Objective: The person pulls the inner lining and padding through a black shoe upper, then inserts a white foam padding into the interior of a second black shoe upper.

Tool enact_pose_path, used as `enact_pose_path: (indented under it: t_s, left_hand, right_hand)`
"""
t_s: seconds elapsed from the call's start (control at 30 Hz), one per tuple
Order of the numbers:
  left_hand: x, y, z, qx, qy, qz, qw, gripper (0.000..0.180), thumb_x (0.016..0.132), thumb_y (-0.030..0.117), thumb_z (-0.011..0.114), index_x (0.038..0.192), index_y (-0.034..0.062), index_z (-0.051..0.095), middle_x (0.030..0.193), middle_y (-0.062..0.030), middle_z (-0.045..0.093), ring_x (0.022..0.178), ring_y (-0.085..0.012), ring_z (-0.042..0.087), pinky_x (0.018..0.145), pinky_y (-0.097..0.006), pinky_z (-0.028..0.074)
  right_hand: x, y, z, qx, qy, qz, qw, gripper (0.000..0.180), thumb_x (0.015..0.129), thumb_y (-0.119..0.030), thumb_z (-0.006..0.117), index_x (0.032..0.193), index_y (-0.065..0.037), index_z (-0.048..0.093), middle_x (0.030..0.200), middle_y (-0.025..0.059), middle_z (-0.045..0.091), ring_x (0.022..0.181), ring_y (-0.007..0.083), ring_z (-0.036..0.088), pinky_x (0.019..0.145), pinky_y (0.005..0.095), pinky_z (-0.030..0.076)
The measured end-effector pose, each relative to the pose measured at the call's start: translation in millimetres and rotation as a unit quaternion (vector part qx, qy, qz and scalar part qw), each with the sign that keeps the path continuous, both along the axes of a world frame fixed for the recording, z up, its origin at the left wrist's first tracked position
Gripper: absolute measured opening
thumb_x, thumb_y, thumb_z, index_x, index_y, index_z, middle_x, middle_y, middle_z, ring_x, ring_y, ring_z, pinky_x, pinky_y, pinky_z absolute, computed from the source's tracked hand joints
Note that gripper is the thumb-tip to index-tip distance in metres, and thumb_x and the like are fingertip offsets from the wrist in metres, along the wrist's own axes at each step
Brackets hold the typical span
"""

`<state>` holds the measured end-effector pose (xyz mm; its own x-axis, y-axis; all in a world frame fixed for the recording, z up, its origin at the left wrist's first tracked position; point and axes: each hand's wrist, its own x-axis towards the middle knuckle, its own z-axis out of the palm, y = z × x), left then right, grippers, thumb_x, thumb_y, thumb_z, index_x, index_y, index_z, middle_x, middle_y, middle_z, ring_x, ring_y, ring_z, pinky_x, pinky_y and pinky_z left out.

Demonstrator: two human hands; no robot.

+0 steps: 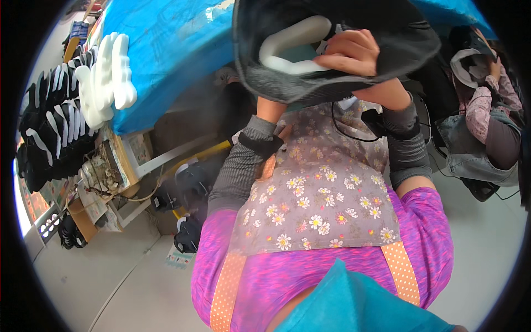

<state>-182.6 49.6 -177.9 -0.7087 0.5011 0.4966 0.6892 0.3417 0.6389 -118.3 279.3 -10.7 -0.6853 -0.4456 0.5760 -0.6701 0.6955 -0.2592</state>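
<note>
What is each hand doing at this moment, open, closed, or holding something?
Left hand: hidden behind the dark fabric piece; cannot be told.
Right hand: closed on the dark fabric piece, fingers beside the white foam insert.

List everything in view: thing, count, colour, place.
fabric piece: one, dark grey, top centre, held up in both hands
foam form: one, white, curved, inside the fabric piece
foam shapes: several, white, stacked on the table's left end
table cover: one, blue, upper left
stacked pieces: many, black with white stripes, far left
co-worker: one, seated at far right, grey and pink clothing
apron: one, grey with flowers, centre
left hand: mostly hidden under the fabric piece
right hand: gripping the fabric piece beside the foam form
</note>
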Motion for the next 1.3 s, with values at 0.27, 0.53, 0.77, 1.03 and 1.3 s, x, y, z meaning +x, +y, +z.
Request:
enact_pose_path:
  t_s: [0.27,0.53,0.77,1.03,1.3]
  left_hand:
    - [0,-67,29,-0.031,-0.211,-0.125,0.969,0.036,0.089,0.017,0.069,0.122,0.0048,0.064,0.114,-0.0184,0.067,0.102,-0.0331,0.065,0.084,-0.042,0.053]
    - [24,-99,200,-0.015,0.074,-0.045,0.996,0.041,0.069,0.027,0.086,0.099,0.0058,0.068,0.091,-0.0078,0.067,0.087,-0.0277,0.065,0.088,-0.043,0.053]
    - [10,-73,170,-0.342,0.126,-0.076,0.928,0.046,0.067,0.018,0.081,0.111,0.0102,0.068,0.086,-0.0036,0.065,0.085,-0.0248,0.064,0.092,-0.041,0.049]
    - [14,-56,168,-0.317,0.165,-0.087,0.930,0.037,0.065,0.004,0.069,0.101,0.0081,0.067,0.111,-0.0049,0.063,0.105,-0.0238,0.061,0.095,-0.038,0.046]
    - [17,-58,135,-0.188,0.064,-0.025,0.980,0.049,0.066,0.010,0.076,0.111,0.0019,0.059,0.102,-0.0131,0.065,0.097,-0.0336,0.063,0.091,-0.042,0.047]
  right_hand:
    - [-11,-35,-28,-0.051,-0.038,0.049,0.997,0.047,0.068,-0.001,0.070,0.113,-0.014,0.069,0.098,0.0036,0.061,0.109,0.0251,0.056,0.093,0.0389,0.041]
    - [-14,-53,-54,-0.033,-0.076,0.033,0.996,0.042,0.071,-0.003,0.072,0.110,-0.019,0.070,0.103,0.0024,0.064,0.100,0.0267,0.062,0.082,0.0348,0.052]
    - [-15,-55,-67,0.015,-0.050,-0.001,0.999,0.040,0.074,-0.006,0.073,0.112,-0.018,0.070,0.101,0.0025,0.066,0.099,0.0235,0.063,0.081,0.0353,0.053]
    - [-10,-54,-78,-0.109,-0.136,-0.020,0.985,0.054,0.066,-0.005,0.076,0.119,-0.014,0.067,0.114,0.0108,0.064,0.106,0.0296,0.061,0.090,0.0366,0.051]
    - [-11,-59,-71,-0.097,-0.091,-0.083,0.988,0.039,0.055,-0.004,0.077,0.091,-0.001,0.062,0.091,0.0132,0.056,0.088,0.0346,0.057,0.082,0.0403,0.050]
